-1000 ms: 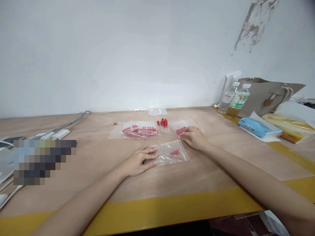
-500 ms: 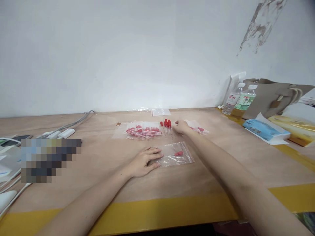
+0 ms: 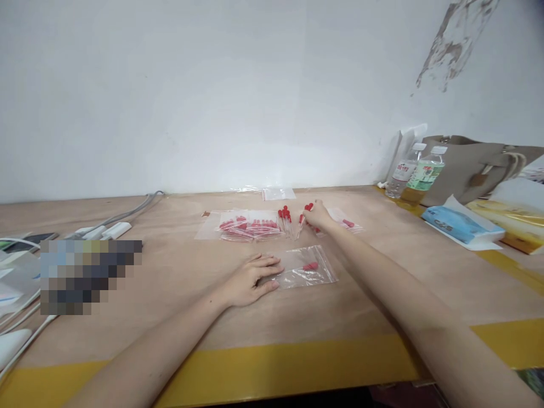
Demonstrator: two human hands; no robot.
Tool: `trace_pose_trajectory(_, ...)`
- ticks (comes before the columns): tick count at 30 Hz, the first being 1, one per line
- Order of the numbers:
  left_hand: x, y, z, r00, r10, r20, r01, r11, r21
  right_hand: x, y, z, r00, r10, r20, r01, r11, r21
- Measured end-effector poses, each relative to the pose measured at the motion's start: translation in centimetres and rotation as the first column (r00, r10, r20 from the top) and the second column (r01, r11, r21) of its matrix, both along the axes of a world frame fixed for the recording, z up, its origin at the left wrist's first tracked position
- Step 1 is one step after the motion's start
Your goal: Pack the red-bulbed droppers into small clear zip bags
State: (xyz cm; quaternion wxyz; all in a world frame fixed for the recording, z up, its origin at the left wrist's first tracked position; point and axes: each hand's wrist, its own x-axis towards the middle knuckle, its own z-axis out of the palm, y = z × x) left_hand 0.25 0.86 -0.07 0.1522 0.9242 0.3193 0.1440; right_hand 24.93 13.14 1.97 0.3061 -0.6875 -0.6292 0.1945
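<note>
My left hand [image 3: 255, 279] lies flat with fingers spread, its fingertips on the left end of a clear zip bag [image 3: 297, 275]. Inside that bag is a red rubber bulb [image 3: 311, 266]. Farther back, my right hand [image 3: 318, 216] is closed around a few thin droppers [image 3: 302, 217] with red bulbs, their clear stems pointing down. Just left of them lie several loose red-bulb droppers [image 3: 285, 214]. Clear bags with red bulbs [image 3: 250, 226] are piled left of those. Another bag with red bulbs [image 3: 348, 223] is partly hidden behind my right hand.
Near the wall lies a small clear bag [image 3: 278, 194]. Two bottles [image 3: 419, 175], a grey handbag [image 3: 463, 170] and a blue tissue pack [image 3: 461, 224] stand at the right. Cables [image 3: 123, 215], white plugs [image 3: 117, 230] and a blurred-out object [image 3: 89, 277] are at the left.
My right hand has taken a few droppers from the loose group and drawn them slightly right. The group left behind is smaller. My left hand stays on the bag.
</note>
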Motion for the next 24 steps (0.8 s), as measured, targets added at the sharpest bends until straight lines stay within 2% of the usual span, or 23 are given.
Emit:
trace_pose_trajectory(1,0.0,0.0,0.0,1.0,-0.002,0.002,0.002,1.0,0.003,1.0,-0.8,-0.1,0.999,-0.004,-0.049,0.004,1.0,0.005)
trace_pose_trajectory(3,0.0,0.0,0.0,1.0,-0.01,0.009,0.01,1.0,0.009,3.2,-2.6,-0.6,0.965,-0.006,-0.261,0.027,0.997,0.078)
trace_pose_trajectory(6,0.0,0.1,-0.2,1.0,-0.012,0.011,0.012,1.0,0.012,5.5,-5.5,-1.7,0.919,-0.02,-0.394,0.106,0.974,0.198)
trace_pose_trajectory(9,0.1,0.2,-0.3,1.0,-0.003,0.006,0.003,1.0,0.011,5.8,-7.9,-2.9,0.836,-0.021,-0.548,0.147,0.972,0.186)
trace_pose_trajectory(12,0.1,0.2,-0.3,1.0,-0.003,0.01,0.003,1.0,0.013,4.8,-9.2,-3.7,0.732,0.001,-0.681,0.157,0.973,0.17)
trace_pose_trajectory(16,0.0,0.2,-0.4,1.0,-0.006,0.023,0.006,1.0,0.014,3.5,-9.6,-4.3,0.638,0.045,-0.768,0.137,0.976,0.171)
trace_pose_trajectory(21,0.1,0.1,-0.4,1.0,0.003,0.011,-0.004,1.0,0.012,3.4,-10.7,-4.2,0.631,0.088,-0.771,0.026,0.991,0.134)
trace_pose_trajectory(24,0.0,0.1,-0.3,1.0,0.003,-0.002,-0.003,1.0,0.011,3.5,-11.2,-4.0,0.585,0.096,-0.805,0.017,0.991,0.131)
